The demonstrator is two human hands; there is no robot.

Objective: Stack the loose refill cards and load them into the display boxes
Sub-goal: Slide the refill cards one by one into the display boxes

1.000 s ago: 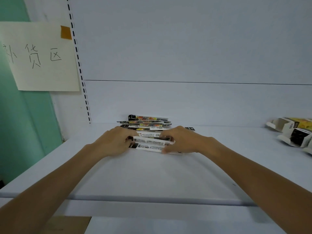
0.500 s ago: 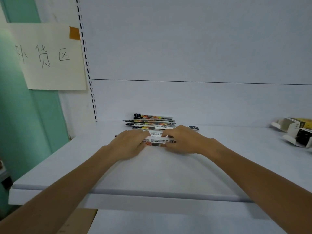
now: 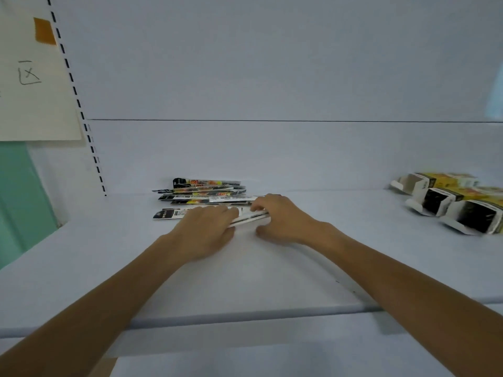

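Several loose refill cards [image 3: 202,192], long and narrow with black and yellow print, lie spread on the white shelf [image 3: 245,270] near its back wall. My right hand [image 3: 283,220] grips a thin stack of cards [image 3: 249,216], fingers curled over its far edge and thumb below. My left hand [image 3: 208,229] lies flat on the left part of that stack, fingers extended. One card [image 3: 167,214] sticks out to the left of my left hand. Three open display boxes [image 3: 451,205], white and yellow with dark insides, lie on their sides at the far right.
A paper sign [image 3: 32,85] with handwriting is taped to the left upright, beside a slotted shelf rail [image 3: 81,118]. A green wall [image 3: 19,197] runs down the left. The shelf's front edge [image 3: 245,315] crosses under my forearms.
My view has shifted right and closer. My right hand has tilted the near stack up off the shelf, and the left hand has slid over its left end.
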